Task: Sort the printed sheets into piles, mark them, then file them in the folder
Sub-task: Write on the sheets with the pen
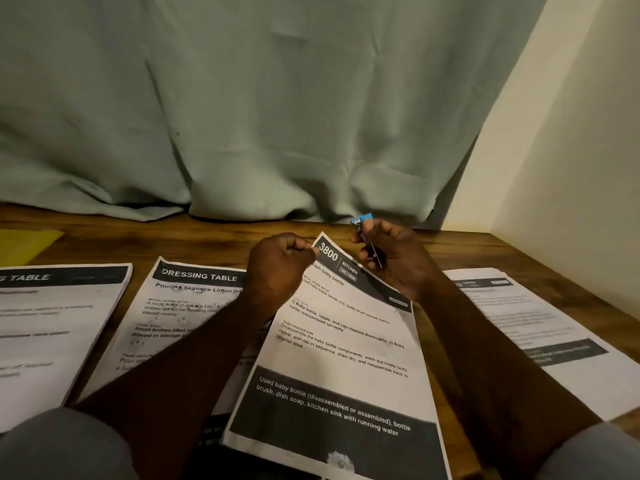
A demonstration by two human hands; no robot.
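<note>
Far left edge of the table [214, 237]: a yellow flat thing [24, 245], probably the folder, partly out of frame.

Left front: pile headed "…G TABLE" [52, 327], lying flat. Just beside it, a "DRESSING TABLE" sheet [187, 306], with small pen circles on the title line and the left forearm crossing over it.

Centre: left hand [277, 261], fingers curled, pinching the top left corner of the "KITCHEN" sheet [346, 368]. Number 3800, title "Wash baby bottle". Its upper end is lifted off the wood and skewed clockwise; its lower end runs toward the front edge. White paper with a dark header band and a dark block low down, slightly curled and limp.

Right hand [398, 261] closed round a small tool with a blue end [363, 225], held just above the sheet's header — pen, clip or stapler, cannot tell.

Right edge: another printed pile [540, 341], angled, text blurred.

Judgement: sorting looks largely done and marking is in hand. Next move calls for the left hand to flatten or steady that corner so the tool meets the header cleanly — thin paper will buckle if unsupported.
</note>
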